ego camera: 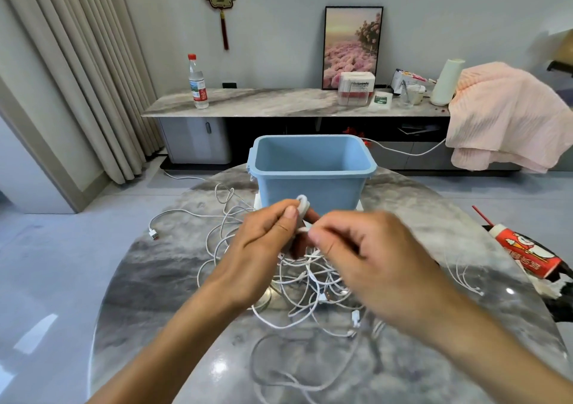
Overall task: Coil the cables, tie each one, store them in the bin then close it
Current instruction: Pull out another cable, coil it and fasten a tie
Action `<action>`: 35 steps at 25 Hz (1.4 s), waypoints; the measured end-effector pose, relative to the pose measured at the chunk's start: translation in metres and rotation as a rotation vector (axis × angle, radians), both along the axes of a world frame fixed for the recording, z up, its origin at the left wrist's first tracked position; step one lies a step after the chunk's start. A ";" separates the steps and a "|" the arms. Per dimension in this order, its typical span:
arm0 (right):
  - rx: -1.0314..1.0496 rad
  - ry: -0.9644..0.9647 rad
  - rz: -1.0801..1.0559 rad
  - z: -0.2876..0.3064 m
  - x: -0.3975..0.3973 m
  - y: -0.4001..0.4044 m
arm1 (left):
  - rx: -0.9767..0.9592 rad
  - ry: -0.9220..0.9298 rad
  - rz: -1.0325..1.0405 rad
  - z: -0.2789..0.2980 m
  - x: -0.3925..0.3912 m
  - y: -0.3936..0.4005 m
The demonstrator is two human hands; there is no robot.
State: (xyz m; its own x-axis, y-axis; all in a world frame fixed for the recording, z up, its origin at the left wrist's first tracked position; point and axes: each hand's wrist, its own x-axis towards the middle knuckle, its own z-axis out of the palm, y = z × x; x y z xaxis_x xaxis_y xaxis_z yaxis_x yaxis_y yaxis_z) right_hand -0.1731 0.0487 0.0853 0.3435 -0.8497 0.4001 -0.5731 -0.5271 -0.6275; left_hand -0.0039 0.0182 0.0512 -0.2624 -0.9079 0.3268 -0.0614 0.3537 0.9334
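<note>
An open light-blue bin (311,183) stands at the far side of the round marble table (148,295). In front of it lies a tangled heap of white cables (313,279). My left hand (263,242) pinches a small coiled white cable (302,205) just in front of the bin. My right hand (369,255) is closed on the loose end of that cable beside the left fingers. A white plate-like piece, perhaps the bin's lid (359,206), lies partly hidden under the bin.
A red-and-white package (527,253) lies at the table's right edge. Behind stands a marble sideboard (279,103) with a water bottle (198,82), boxes and a pink cloth (508,115). A white USB plug (153,233) lies at the left.
</note>
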 end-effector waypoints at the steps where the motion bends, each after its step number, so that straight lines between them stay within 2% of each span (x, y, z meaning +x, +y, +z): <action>1: -0.128 0.028 -0.031 0.006 -0.013 -0.009 | -0.006 -0.057 -0.055 0.003 0.000 0.001; 4: -0.398 0.170 -0.105 0.002 -0.040 -0.029 | 0.106 -0.114 -0.186 0.006 -0.005 0.004; 7: -0.415 0.023 -0.059 -0.020 -0.041 -0.040 | 0.268 0.122 -0.285 0.007 -0.011 0.006; 11: -0.170 -0.258 -0.086 -0.049 -0.017 -0.043 | 0.371 0.525 -0.216 0.008 -0.023 0.013; 14: 0.000 -0.255 -0.077 -0.066 0.010 -0.028 | 0.429 0.712 -0.119 0.005 -0.021 0.006; 16: 0.085 -0.170 -0.071 -0.071 0.025 -0.017 | 0.458 0.758 -0.072 0.004 -0.014 0.000; 19: 0.240 -0.193 -0.033 -0.066 0.029 -0.012 | 0.503 0.758 -0.038 0.006 -0.009 0.001; 24: 0.340 -0.144 -0.132 -0.069 0.005 -0.030 | 0.572 0.967 -0.196 0.021 -0.003 0.007; 27: 0.348 -0.151 -0.077 -0.070 0.006 -0.025 | 0.525 1.041 -0.073 0.026 0.000 0.002; 29: 0.333 -0.065 -0.005 -0.070 0.017 -0.014 | 0.485 1.067 0.051 0.020 0.002 -0.006; 31: 0.309 0.070 0.062 -0.067 0.025 -0.003 | 0.386 0.931 0.174 0.011 0.002 -0.013; 32: 0.305 0.093 0.088 -0.064 0.027 0.001 | 0.286 0.758 0.233 0.006 0.001 -0.013; 35: 0.271 0.113 0.121 -0.042 0.024 0.007 | -0.235 -0.071 0.363 -0.010 -0.003 -0.008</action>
State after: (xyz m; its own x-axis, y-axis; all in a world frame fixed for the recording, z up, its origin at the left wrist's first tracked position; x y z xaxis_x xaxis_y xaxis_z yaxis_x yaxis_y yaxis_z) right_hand -0.1487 0.0554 0.0430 0.4780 -0.8704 0.1182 -0.5904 -0.4180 -0.6904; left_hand -0.0072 0.0101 0.0415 0.0302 -0.8489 0.5277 -0.2822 0.4992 0.8192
